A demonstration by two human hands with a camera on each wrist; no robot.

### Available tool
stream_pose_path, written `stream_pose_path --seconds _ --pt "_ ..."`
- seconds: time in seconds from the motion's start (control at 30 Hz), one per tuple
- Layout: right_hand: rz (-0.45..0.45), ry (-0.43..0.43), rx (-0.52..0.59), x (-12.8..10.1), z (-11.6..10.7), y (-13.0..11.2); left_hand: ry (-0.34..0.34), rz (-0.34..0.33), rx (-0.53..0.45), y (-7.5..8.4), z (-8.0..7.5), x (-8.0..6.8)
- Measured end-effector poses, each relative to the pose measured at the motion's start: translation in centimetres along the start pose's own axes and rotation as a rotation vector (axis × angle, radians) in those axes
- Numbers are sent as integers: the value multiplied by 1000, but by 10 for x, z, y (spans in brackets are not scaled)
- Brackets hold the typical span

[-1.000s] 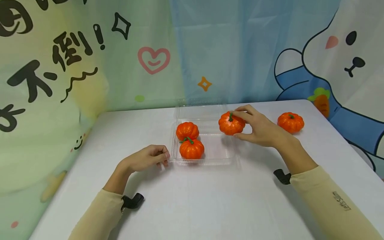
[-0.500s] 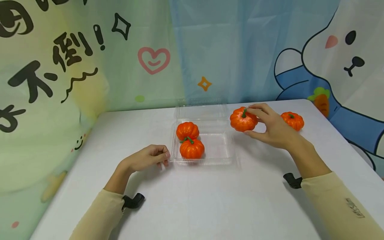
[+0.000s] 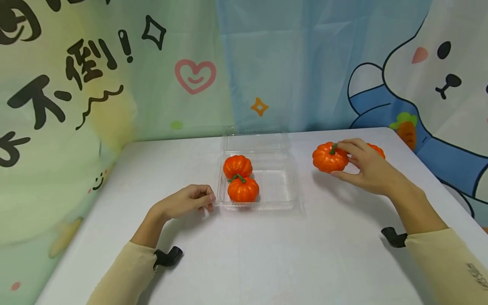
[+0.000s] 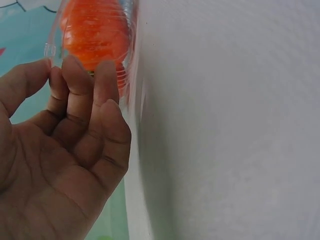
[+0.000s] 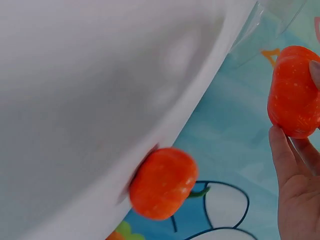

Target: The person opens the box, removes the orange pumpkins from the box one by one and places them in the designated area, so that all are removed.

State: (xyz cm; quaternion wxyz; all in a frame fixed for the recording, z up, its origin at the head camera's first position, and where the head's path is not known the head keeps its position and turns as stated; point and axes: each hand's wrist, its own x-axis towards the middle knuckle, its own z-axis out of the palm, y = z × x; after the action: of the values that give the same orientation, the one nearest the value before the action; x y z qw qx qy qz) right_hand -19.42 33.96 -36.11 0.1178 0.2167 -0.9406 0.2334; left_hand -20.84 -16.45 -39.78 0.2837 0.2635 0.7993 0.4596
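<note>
In the head view a clear plastic clamshell container (image 3: 277,183) lies with its lid folded back. Two small orange pumpkins are inside on the left, a rear pumpkin (image 3: 237,166) and a front pumpkin (image 3: 244,190), touching each other. My left hand (image 3: 186,200) pinches the container's front left corner between thumb and index finger. To the right of the container, my right hand (image 3: 367,167) grips another pumpkin (image 3: 327,158) by its side, above the table. Beyond that hand a further pumpkin (image 3: 377,149) is mostly hidden; the right wrist view shows this table pumpkin (image 5: 164,184) whole.
A white-covered table (image 3: 259,254) spans the front. Its back edge meets a printed curtain (image 3: 267,63) with lettering, a heart and a white cartoon animal. Dark wrist mounts (image 3: 167,256) sit at both sleeves.
My right hand has carried its pumpkin rightward from above the container's right side to over the bare table, now partly covering the other pumpkin. The left hand and container stay put.
</note>
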Motion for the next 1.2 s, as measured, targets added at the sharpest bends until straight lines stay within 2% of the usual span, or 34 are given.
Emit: stream_pose_path --seconds 0.23,0.53,0.93,1.2 --pt "17 39 -89 -13 -9 19 2 13 6 -1 0 1" --pt "72 32 -98 -30 -21 32 1 5 -5 1 0 1" --pt "185 -58 -109 -49 -26 44 -13 -6 -3 3 -2 1" --pt "221 -90 -110 -62 -30 55 -17 -6 -9 5 -2 1"
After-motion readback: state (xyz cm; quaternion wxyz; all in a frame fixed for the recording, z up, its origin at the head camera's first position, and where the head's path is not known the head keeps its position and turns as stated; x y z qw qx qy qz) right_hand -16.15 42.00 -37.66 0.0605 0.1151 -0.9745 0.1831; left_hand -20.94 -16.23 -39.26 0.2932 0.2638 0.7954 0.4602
